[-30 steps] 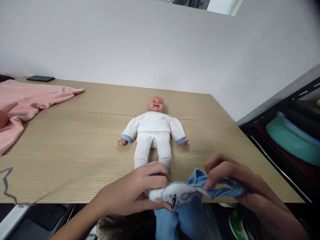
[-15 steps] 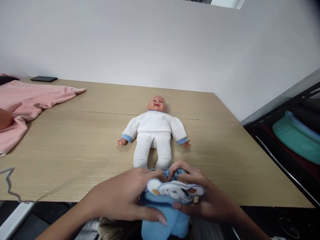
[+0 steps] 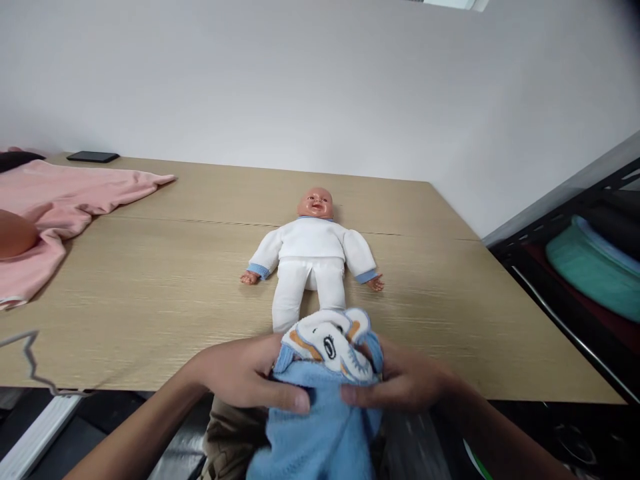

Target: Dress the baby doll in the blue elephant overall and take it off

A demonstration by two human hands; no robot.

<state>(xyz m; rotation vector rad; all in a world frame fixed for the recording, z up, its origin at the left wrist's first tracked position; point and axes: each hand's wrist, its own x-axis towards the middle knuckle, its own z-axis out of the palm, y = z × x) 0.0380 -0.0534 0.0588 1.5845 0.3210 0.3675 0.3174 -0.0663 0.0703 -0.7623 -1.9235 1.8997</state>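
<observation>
A baby doll (image 3: 313, 239) in a white outfit with blue cuffs lies on its back on the table, head toward the wall. In front of its legs I hold a light blue fleecy baby garment (image 3: 320, 420) with a white, orange and blue animal-face patch (image 3: 330, 340). My left hand (image 3: 253, 373) grips the garment's left side, thumb on the front. On its right side, my right hand (image 3: 403, 377) has the thumb pressed on the cloth below the patch. The other fingers of both hands are hidden in or behind the cloth. The doll's feet are hidden behind the garment.
On the left of the wooden table (image 3: 175, 280) lies a pink cloth (image 3: 85, 193), with a rounded skin-coloured object (image 3: 15, 233) on it. A black phone-like slab (image 3: 93, 157) is near the wall. A grey cord (image 3: 33, 363) hangs over the front edge. At right stands a black rack (image 3: 545, 310) holding green fabric (image 3: 593, 270).
The garment has been unfolded and turned so its animal patch faces up and more blue cloth hangs down. My hands have shifted to its two sides. The doll has stayed in place.
</observation>
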